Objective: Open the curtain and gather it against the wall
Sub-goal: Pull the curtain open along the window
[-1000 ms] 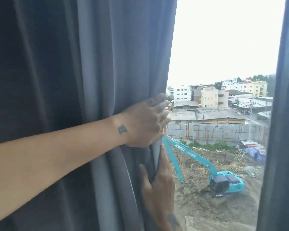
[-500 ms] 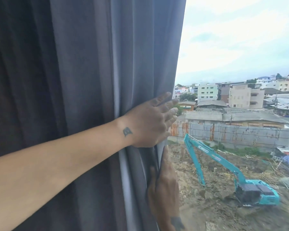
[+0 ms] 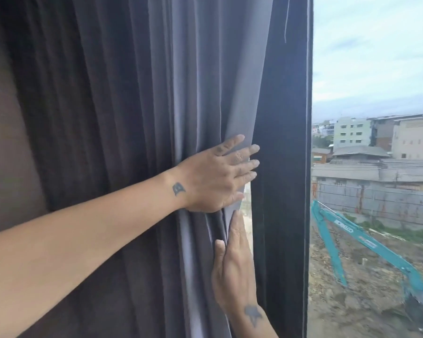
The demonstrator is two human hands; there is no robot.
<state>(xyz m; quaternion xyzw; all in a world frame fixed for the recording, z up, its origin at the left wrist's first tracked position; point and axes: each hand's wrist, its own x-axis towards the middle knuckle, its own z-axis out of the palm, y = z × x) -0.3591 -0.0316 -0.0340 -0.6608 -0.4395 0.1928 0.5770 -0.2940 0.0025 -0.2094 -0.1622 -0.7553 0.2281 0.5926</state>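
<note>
The grey curtain (image 3: 137,98) hangs in tight vertical folds across the left and middle of the view. My left hand (image 3: 215,181) reaches in from the left and wraps its fingers over a pale fold at mid height. Just below it, my right hand (image 3: 232,267) points upward, thumb in front of the fabric and fingers tucked behind a fold. A dark strip of the curtain's leading edge (image 3: 281,167) hangs straight down to the right of both hands. The brown wall (image 3: 7,142) shows at the far left, beside the bunched fabric.
The window glass (image 3: 376,69) is uncovered on the right, showing sky, buildings and a teal excavator (image 3: 366,245) on a dirt lot outside. A loose thread (image 3: 286,18) dangles near the top of the curtain edge.
The bunched curtain has shifted left toward the wall, which now shows at the far left. A dark edge panel now hangs to the right of my hands. Both hands stay on the folds.
</note>
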